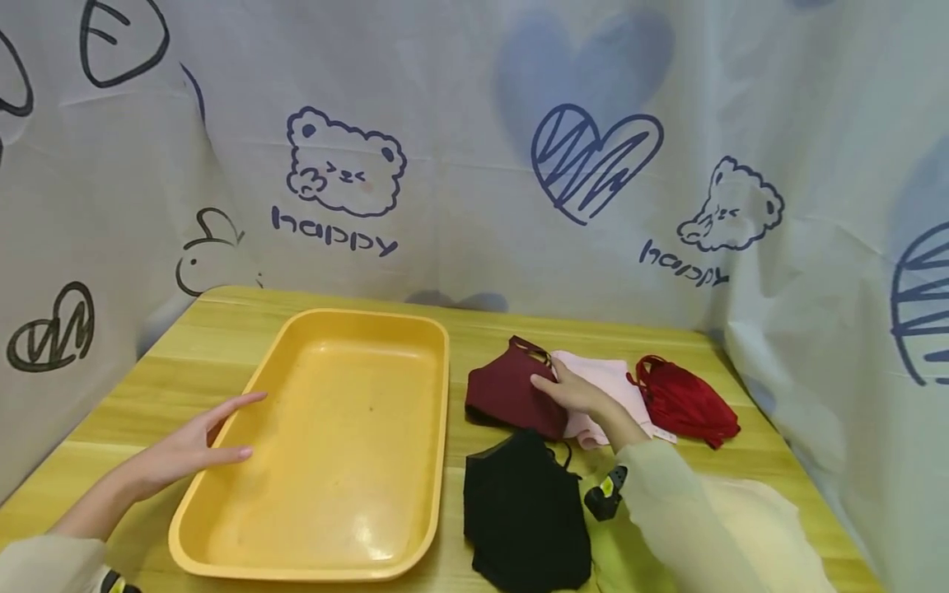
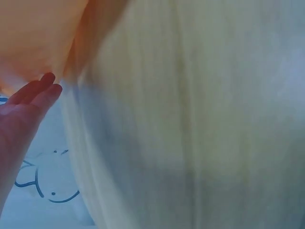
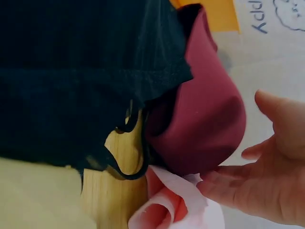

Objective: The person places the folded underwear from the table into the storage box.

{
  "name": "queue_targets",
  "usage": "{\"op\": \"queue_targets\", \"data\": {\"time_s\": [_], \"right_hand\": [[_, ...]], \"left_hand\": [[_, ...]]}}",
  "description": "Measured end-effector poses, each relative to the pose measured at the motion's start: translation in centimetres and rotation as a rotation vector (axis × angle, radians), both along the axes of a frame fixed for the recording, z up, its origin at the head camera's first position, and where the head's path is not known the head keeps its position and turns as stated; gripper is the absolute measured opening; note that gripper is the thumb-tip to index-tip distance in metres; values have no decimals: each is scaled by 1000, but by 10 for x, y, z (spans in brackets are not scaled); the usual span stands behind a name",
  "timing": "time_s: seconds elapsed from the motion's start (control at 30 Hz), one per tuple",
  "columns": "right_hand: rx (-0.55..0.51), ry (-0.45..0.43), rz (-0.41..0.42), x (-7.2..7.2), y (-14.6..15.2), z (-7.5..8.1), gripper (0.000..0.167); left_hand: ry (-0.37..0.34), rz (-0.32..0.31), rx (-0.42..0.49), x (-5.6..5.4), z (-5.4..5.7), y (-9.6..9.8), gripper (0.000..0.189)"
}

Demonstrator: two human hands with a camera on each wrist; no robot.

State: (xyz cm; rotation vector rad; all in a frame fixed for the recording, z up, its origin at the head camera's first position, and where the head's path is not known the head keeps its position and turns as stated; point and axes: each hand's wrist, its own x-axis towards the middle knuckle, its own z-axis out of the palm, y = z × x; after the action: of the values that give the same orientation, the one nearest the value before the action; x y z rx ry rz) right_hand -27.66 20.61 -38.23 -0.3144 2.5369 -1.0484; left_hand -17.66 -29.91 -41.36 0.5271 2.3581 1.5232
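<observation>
My left hand [image 1: 184, 449] is at the left rim of a yellow tray [image 1: 442, 395], its fingers and thumb reaching over the edge. In the left wrist view its fingertips [image 2: 53, 90] lie right at the tray's side. My right hand [image 1: 582, 394] is over the right part of a folded burgundy bra [image 1: 507, 387], thumb spread from the fingers. The right wrist view shows the rounded cup of the bra beside the hand, fingers extended near its lower edge. Under and beside that hand lies a folded pink garment [image 1: 604, 375]. Nearer me is a black strapped garment [image 1: 522, 511].
A red pouch-like fabric item [image 1: 685, 401] with cords lies at the right. A yellow-green cloth [image 1: 623, 552] and a cream cloth [image 1: 764, 519] are partly hidden by my right sleeve. The wooden table [image 1: 111, 412] meets a printed white curtain [image 1: 460, 165] behind.
</observation>
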Motion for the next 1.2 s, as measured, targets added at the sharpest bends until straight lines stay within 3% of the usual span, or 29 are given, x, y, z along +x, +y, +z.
{"op": "queue_targets", "data": {"time_s": [0.23, 0.53, 0.77, 0.97, 1.2], "right_hand": [[-75, -119, -100, -9, -10, -9, 82], [-140, -211, -283, -18, -24, -20, 78], [-402, -203, -359, -19, -25, -11, 76], [-515, -154, -335, -12, -19, 6, 73], [-581, -37, -230, -5, -17, 41, 69]], "left_hand": [[-14, 23, 28, 2, -1, -2, 65], [-8, 31, -17, 2, 1, -3, 65], [-4, 33, -60, 3, 1, -4, 66], [-9, 16, -37, 2, 2, -6, 60], [-16, 9, 14, 0, 0, -7, 59]]}}
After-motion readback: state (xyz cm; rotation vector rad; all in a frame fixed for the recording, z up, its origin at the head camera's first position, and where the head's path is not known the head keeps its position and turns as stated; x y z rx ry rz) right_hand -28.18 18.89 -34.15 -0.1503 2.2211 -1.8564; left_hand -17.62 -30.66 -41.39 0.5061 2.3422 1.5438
